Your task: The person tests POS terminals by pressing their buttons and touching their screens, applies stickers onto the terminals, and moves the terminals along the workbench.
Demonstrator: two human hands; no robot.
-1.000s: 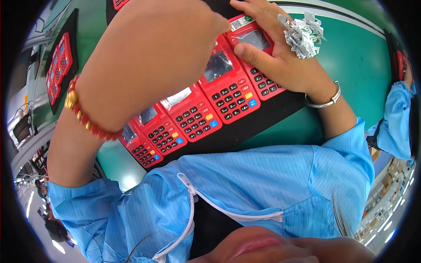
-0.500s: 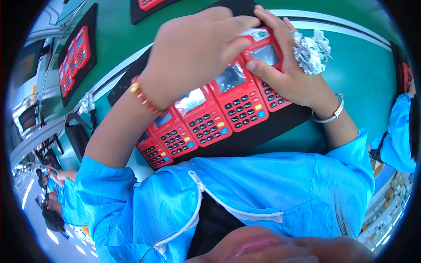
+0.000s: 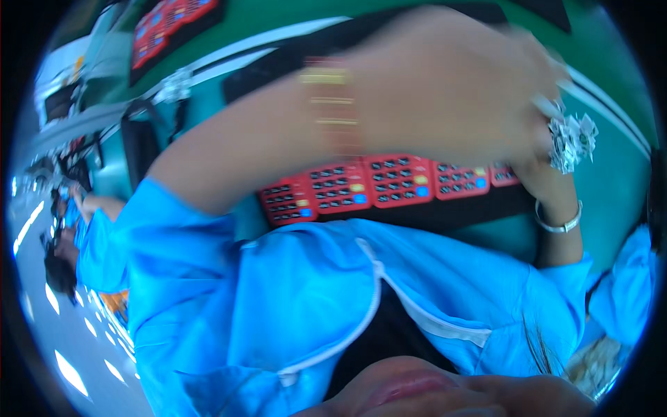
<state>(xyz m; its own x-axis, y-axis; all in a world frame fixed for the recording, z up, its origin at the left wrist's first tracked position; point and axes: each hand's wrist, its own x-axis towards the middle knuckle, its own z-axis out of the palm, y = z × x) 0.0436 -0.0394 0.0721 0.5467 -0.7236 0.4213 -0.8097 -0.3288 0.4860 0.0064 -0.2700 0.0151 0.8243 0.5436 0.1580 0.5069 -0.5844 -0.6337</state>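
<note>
A row of red handheld keypad terminals lies on a black mat in front of me. My left hand is blurred and reaches across over their upper parts, hiding the screens. Its bent fingers come together beside a crumpled wad of silvery-white film scraps at my right hand. A small whitish bit shows at the fingertips, too smeared to name. Mostly hidden behind the left is my right hand; only its wrist side shows, above a silver bangle, and its fingers cannot be seen.
More red terminals rest on another dark mat at the far left. A black strapped object and a crumpled clear wrapper are at the left table edge. People in blue sit at the left and right.
My left hand has moved right, from the top of a terminal to the film wad, and now covers my right hand. The terminals appear higher and partly covered as the view has shifted.
</note>
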